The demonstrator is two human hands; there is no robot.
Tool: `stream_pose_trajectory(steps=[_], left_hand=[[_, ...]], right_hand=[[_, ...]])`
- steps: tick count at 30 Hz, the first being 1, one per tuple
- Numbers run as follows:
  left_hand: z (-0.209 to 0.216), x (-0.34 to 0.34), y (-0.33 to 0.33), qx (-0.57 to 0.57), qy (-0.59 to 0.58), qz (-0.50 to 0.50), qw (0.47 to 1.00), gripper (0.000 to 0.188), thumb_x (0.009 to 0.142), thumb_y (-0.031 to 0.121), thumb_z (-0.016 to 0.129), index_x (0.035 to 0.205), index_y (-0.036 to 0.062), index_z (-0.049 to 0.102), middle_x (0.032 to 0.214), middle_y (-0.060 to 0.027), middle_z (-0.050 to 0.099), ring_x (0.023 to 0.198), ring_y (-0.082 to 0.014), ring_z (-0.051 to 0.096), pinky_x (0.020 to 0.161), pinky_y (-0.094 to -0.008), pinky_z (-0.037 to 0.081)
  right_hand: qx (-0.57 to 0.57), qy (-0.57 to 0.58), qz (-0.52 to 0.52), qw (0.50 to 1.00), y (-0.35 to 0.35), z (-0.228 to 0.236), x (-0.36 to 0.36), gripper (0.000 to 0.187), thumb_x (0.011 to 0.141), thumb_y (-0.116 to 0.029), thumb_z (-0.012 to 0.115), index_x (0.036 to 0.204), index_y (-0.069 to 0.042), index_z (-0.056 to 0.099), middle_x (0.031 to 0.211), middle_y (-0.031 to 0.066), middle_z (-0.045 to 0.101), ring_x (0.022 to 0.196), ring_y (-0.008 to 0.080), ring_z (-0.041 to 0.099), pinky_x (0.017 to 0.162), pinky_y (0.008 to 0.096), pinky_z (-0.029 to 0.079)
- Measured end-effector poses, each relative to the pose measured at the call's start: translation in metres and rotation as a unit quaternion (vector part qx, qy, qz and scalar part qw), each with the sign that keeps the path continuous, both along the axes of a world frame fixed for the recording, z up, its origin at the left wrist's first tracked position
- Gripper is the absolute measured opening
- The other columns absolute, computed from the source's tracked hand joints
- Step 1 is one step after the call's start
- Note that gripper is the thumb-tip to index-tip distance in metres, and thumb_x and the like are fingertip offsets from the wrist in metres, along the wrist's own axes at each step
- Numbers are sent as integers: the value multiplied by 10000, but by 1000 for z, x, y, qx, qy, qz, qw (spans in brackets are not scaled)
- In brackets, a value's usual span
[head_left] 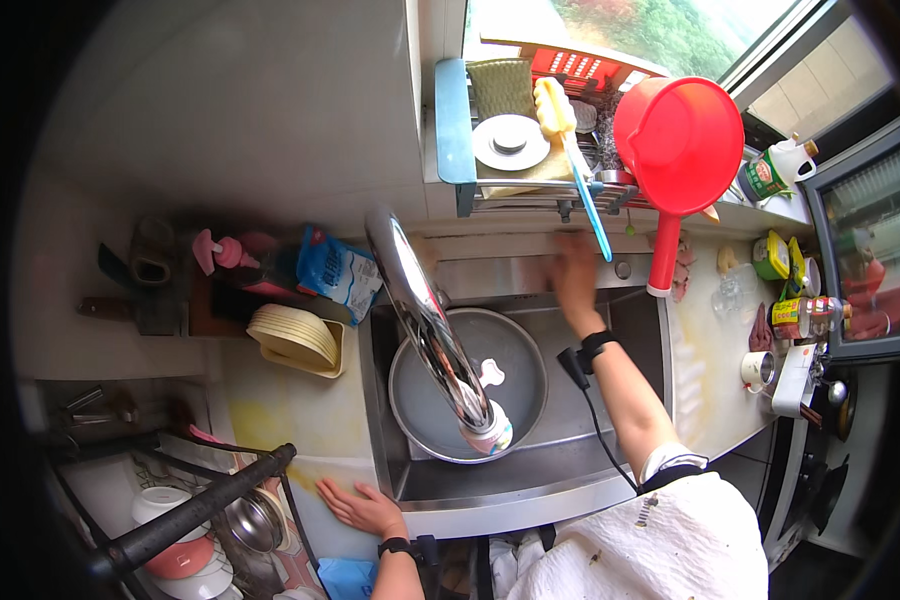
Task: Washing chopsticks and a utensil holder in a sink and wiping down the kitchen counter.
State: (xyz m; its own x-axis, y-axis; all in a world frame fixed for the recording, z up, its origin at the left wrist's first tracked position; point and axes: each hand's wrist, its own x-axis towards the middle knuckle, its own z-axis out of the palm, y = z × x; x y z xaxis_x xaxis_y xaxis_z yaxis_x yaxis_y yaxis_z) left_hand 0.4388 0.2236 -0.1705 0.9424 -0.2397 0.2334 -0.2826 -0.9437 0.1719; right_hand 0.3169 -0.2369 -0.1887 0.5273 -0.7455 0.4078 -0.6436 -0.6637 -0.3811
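Note:
My left hand (pixel 365 508) rests on the counter at the sink's front left corner, fingers stretched out, holding nothing that I can see. My right hand (pixel 573 280) reaches over the sink to its back steel ledge; motion smears its fingers, so whether it grips anything is unclear. In the steel sink (pixel 610 440) sits a round grey pan (pixel 420 400). A small white patch lies on the pan's bottom. Above it arches a chrome faucet (pixel 410 290) with a patterned pale nozzle (pixel 488 432), partly hiding the pan.
Left of the sink stand cream containers (pixel 295 338), a blue-white packet (pixel 342 275) and a pink pump bottle (pixel 228 252). A red ladle-shaped scoop (pixel 678 145) and a yellow sponge brush (pixel 555 110) sit on the rack behind. Dishes (pixel 180 550) fill a lower-left rack. Bottles (pixel 805 318) line the right counter.

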Motion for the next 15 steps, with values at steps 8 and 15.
stream_pose_trajectory(steps=[8, 15], left_hand=[[-7, -6, 2, 10, 1, -6, 1000, 529, 913, 187, 485, 1409, 44, 372, 1466, -141, 382, 1347, -317, 367, 1077, -444, 290], [-8, -2, 8, 19, 6, -1, 1000, 536, 910, 190, 472, 1409, 27, 365, 1465, -159, 376, 1346, -326, 364, 1076, -450, 289]], right_hand=[[243, -65, 283, 925, -6, 0, 105, 432, 732, -71, 676, 1157, -80, 595, 1231, 144, 550, 1155, 330, 524, 967, 422, 445], [196, -106, -12, 975, -48, 18, -73, 385, 748, -78, 647, 1131, -102, 637, 1199, 114, 564, 1052, 308, 573, 883, 395, 499]])
